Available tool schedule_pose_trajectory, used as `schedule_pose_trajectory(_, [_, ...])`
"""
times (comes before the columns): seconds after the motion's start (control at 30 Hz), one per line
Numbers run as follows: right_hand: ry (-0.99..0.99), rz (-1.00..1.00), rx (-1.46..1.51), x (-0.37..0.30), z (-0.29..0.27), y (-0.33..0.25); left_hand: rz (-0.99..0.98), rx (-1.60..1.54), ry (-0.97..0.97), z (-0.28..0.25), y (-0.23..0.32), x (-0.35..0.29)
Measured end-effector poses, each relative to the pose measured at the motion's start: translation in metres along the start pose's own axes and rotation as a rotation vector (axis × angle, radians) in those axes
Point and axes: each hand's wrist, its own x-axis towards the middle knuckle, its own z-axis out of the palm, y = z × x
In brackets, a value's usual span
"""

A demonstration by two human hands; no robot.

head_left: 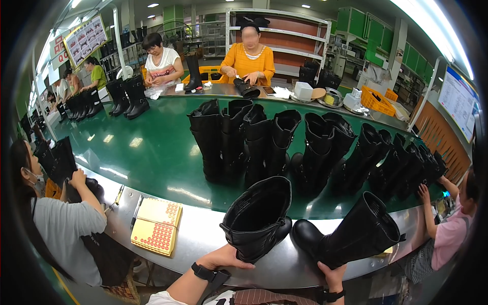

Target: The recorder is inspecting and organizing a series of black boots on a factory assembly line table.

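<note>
Centrally, at the near edge of the bench (198, 231), I logged two tall black boots, one per hand.

Item one, left boot (255, 241): tilted, its mouth toward my camera, its toe beside the other boot's. My left hand (230, 257) clasped it low down, thumb laid along the near side; the fingers were hidden behind it, so I could not tell how far they curled.

Item two, right boot (351, 236): leaning, toe to the left, mouth to the upper right. My right hand (333, 274) gripped the underside of its shaft, thumb against the leather, other fingers largely out of sight. I could not tell whether either boot bore on the metal.

Item three, on the near metal strip toward the left end: a yellow card stack (156, 223) with red circles, a black pen (136, 211) along its left edge.

Item four, on the green surface (152, 152): a row of black boots (208, 140), upright, running from the middle toward the right end.

Item five, at the far edge: a person in an orange top (249, 58), both hands at a dark boot (246, 88).
</note>
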Motion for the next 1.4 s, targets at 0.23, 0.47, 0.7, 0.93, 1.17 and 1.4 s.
schedule_pose_trajectory(0.23, [0.014, 0.016, -0.01, 0.0, 0.0, 0.0, -0.016, -0.03, -0.003, 0.0, 0.001, -0.001])
schedule_pose_trajectory(0.47, [0.013, 0.022, 0.036, -0.001, -0.001, 0.004, 0.009, 0.004, -0.009, -0.001, -0.004, 0.002])
schedule_pose_trajectory(0.7, [0.04, 0.015, 0.025, -0.002, 0.0, 0.006, -0.06, 0.011, -0.017, -0.003, -0.007, 0.001])
schedule_pose_trajectory(0.93, [0.015, 0.008, 0.023, 0.001, 0.001, -0.002, 0.0, 0.064, -0.023, -0.001, 0.003, -0.001])
schedule_pose_trajectory(1.17, [0.035, -0.018, -0.047, 0.0, -0.002, 0.0, 0.005, 0.057, -0.01, 0.002, 0.009, -0.003])
schedule_pose_trajectory(1.4, [0.012, -0.004, -0.04, 0.003, 0.0, -0.011, 0.107, 0.178, 0.006, -0.001, -0.003, 0.005])
